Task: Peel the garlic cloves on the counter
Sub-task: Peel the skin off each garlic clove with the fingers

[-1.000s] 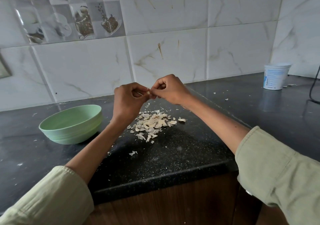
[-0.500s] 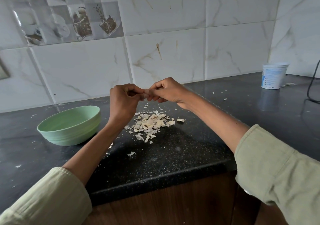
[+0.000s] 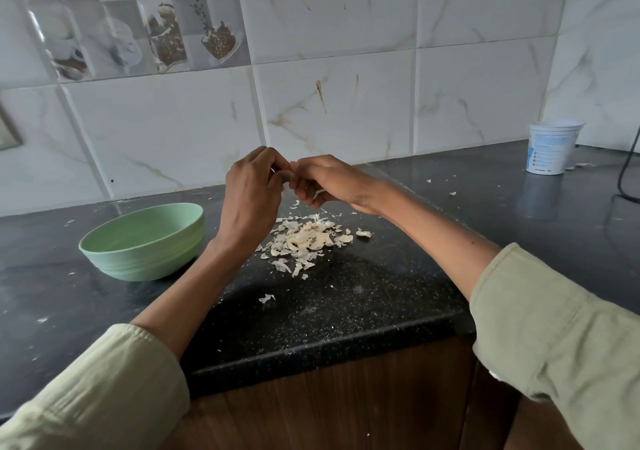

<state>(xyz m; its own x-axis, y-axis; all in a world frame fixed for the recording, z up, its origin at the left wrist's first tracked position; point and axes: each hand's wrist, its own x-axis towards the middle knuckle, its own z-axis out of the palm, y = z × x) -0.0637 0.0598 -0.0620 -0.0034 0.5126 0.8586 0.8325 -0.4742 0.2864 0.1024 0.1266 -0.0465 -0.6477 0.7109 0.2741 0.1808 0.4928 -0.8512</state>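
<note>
My left hand (image 3: 251, 195) and my right hand (image 3: 323, 181) meet fingertip to fingertip above the black counter (image 3: 346, 297). Between the pinching fingers is a small garlic clove, almost wholly hidden; only a pale sliver shows at the left thumb. Below the hands lies a heap of garlic skins and cloves (image 3: 308, 240), with a single pale piece (image 3: 363, 233) at its right side. A pale green bowl (image 3: 145, 240) stands on the counter left of my left wrist.
A white plastic tub (image 3: 552, 146) stands at the back right by the tiled wall, and a black cable (image 3: 627, 165) hangs beside it. Loose skin flakes (image 3: 266, 298) dot the counter. The counter's front edge runs above a wooden cabinet front (image 3: 329, 411).
Both hands have stayed pinched together and sunk slightly toward the heap. The right hand's fingers have turned downward a little.
</note>
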